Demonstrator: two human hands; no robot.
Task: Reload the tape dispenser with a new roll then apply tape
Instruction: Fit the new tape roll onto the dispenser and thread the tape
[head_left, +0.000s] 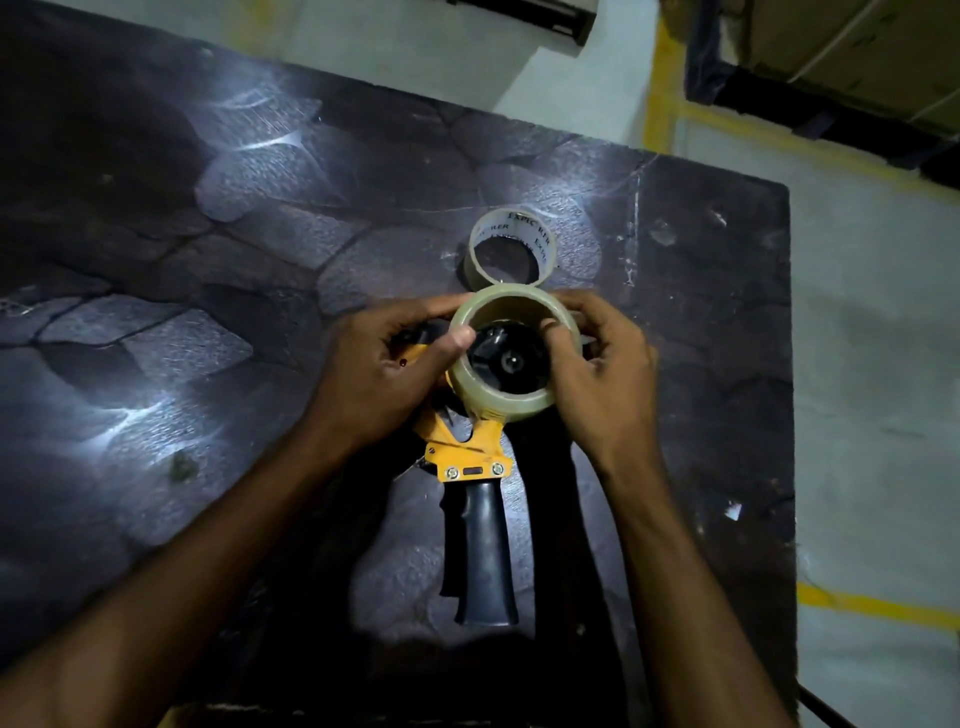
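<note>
A yellow tape dispenser (470, 457) with a black handle lies on the dark table (208, 260), handle pointing toward me. A clear tape roll (511, 402) sits around the dispenser's black hub. My left hand (384, 374) grips the roll's left rim, thumb pressed on its edge. My right hand (597, 374) holds the roll's right side, fingers curled over the rim. Just beyond lies an empty cardboard tape core (511, 249) with printed letters, flat on the table.
The table's right edge (789, 364) runs close to my right hand, with grey floor and yellow floor lines (878, 605) past it. Cardboard boxes (857, 52) stand at the top right. Small tape scraps dot the table's right side.
</note>
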